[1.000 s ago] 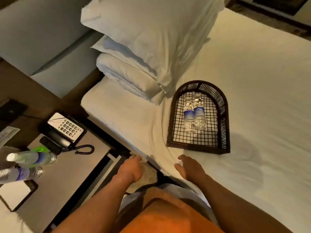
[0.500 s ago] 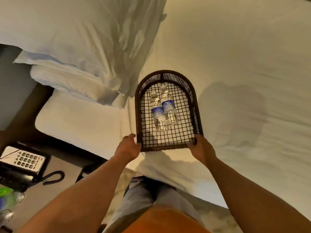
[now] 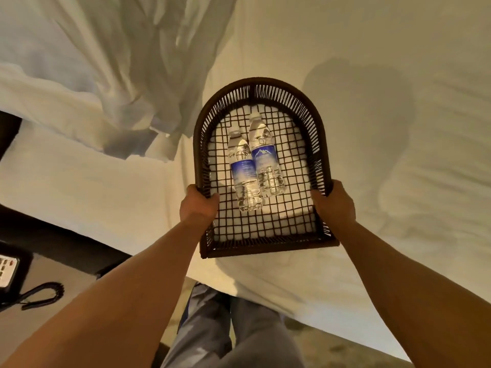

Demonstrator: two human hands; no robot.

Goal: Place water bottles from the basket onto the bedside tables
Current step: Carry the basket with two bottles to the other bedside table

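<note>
Dark brown wicker forms the basket (image 3: 261,245), an arch-shaped tray with a flat near wall, a curved far wall of upright slats, and an open square-grid floor through which the white bed sheet (image 3: 345,62) shows. Both hands grasp it. The left hand (image 3: 198,208) is clamped on the left wall near the front corner, fingers curled inward over the rim; the right hand (image 3: 333,205) is clamped on the right wall at the matching point, its fingertips hidden behind the wall. Whether the basket rests on the sheet or is held just above it cannot be told.

Two clear plastic water bottles lie on the grid floor, side by side and touching, caps toward the curved far wall, bases toward the hands. The left bottle (image 3: 244,171) sits slightly nearer the front wall; the right bottle (image 3: 265,158) sits slightly farther back. Each has a blue label; the print is too small to read.

Rumpled white pillows (image 3: 106,62) occupy the upper left, cut off by the frame edge and blurred. The bedside table (image 3: 39,322) appears at the lower left corner, only partly in view; a telephone (image 3: 8,272) on it is cropped by the left edge, with its coiled black cord (image 3: 42,294) lying beside it. A soft shadow falls on the sheet right of the basket.
</note>
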